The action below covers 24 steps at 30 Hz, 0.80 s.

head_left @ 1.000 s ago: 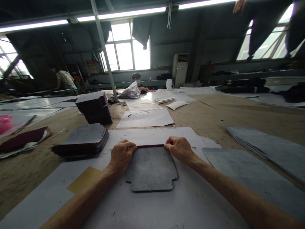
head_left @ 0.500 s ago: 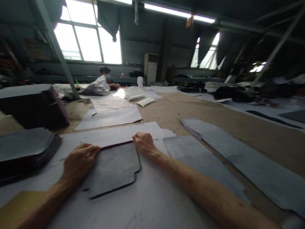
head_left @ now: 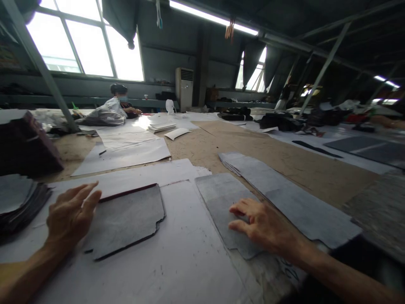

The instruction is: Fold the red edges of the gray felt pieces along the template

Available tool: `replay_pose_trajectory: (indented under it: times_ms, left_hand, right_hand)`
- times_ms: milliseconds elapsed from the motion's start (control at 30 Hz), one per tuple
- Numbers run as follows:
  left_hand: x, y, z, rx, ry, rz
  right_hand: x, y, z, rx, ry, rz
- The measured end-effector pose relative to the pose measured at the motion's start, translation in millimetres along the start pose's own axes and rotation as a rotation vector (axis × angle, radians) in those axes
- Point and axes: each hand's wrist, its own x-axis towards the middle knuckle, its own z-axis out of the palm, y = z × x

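Observation:
A grey cut panel (head_left: pixel 126 221) with dark edges, a reddish strip along its far side and a notched right side lies flat on white paper (head_left: pixel 190 261). Just off its left edge is my left hand (head_left: pixel 71 209), fingers apart, holding nothing. Over a second grey panel (head_left: pixel 218 202) to the right hovers or rests my right hand (head_left: pixel 256 221), thumb and fingers spread; whether it touches I cannot tell. Beyond that hand lies a pile of long grey panels (head_left: pixel 284 194).
At the left edge stand a low stack of grey pieces (head_left: pixel 15 198) and a tall dark stack (head_left: pixel 27 141). White sheets (head_left: pixel 133 152) lie farther back. Across the table sits a person (head_left: pixel 122 99) behind a plastic bag (head_left: pixel 107 112). A metal pole (head_left: pixel 41 67) rises at left.
Both hands have let go of the notched panel's far edge. My right hand has moved right over the second panel; my left has opened beside the first. The view has turned right.

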Motion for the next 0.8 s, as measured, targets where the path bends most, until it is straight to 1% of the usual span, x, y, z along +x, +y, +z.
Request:
replay_pose_trajectory:
  times_ms: [67,100,200,267,367,467,567,633,800]
  left_hand:
    - [-3,15,-3.7,0.073,0.026,0.020]
    - [-6,26,-5.2,0.080,0.028,0.055]
    - [-21,65,-6.5,-0.005,0.003,0.224]
    - [-36,95,-4.8,-0.118,-0.074,0.355]
    - [-57,137,-0.4,-0.290,-0.250,0.506]
    - [-72,169,3.9,-0.428,-0.380,0.573]
    - [-77,188,7.1,-0.453,-0.532,0.577]
    - [-76,196,9.1,-0.432,-0.599,0.579]
    - [-69,210,16.9,-0.401,-0.656,0.578]
  right_hand:
    - [-11,11,3,0.010,0.005,0.000]
    - [-13,15,5,0.021,0.014,-0.001]
    - [-12,21,11,0.039,0.035,-0.034]
    - [-9,25,13,0.035,0.027,-0.083]
    - [-5,30,17,0.021,0.019,-0.168]
    - [-3,35,25,-0.007,0.018,-0.253]
    - [-2,37,31,-0.025,0.036,-0.296]
    - [-2,38,33,-0.017,0.048,-0.293]
    - [-1,39,23,0.070,0.061,-0.201]
